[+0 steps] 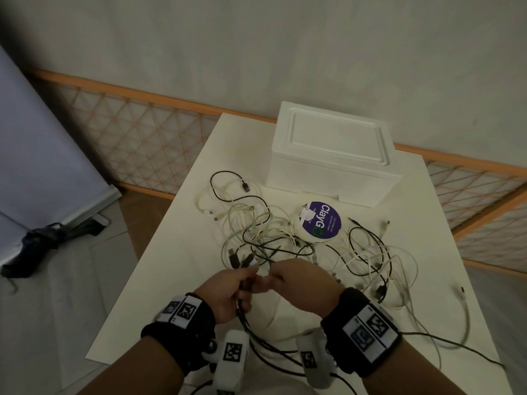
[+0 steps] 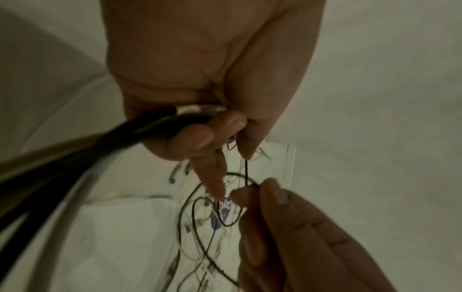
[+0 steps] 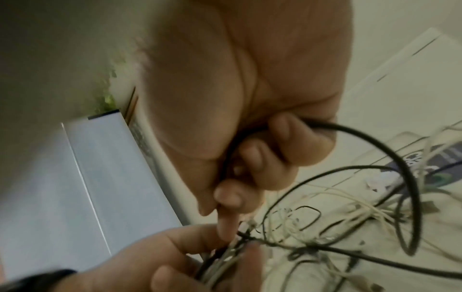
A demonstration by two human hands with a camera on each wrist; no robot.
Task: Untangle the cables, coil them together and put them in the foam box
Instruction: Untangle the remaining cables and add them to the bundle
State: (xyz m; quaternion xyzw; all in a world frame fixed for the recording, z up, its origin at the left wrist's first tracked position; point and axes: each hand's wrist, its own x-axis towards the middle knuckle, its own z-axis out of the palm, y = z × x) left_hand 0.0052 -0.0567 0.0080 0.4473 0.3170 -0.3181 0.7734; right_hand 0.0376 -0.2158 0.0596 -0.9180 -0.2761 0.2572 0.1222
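Head view, lower middle of the frame: my left hand has its fingers curled round a gathered bundle of black and pale cables, which trails down toward the bottom edge. My right hand sits just beside it, fingertips almost meeting the left ones, its fingers curled round a single thin black cable that loops out to the right in the right wrist view. In the left wrist view the bundle runs out of my closed fist toward the lower left, thick and blurred. The rest of the loose tangle of black and white cables lies spread on the white table top at the centre of the frame, above my hands. A round purple and white labelled disc lies among them. Beyond it, in the upper middle, stands the white lidded foam box, its lid on.
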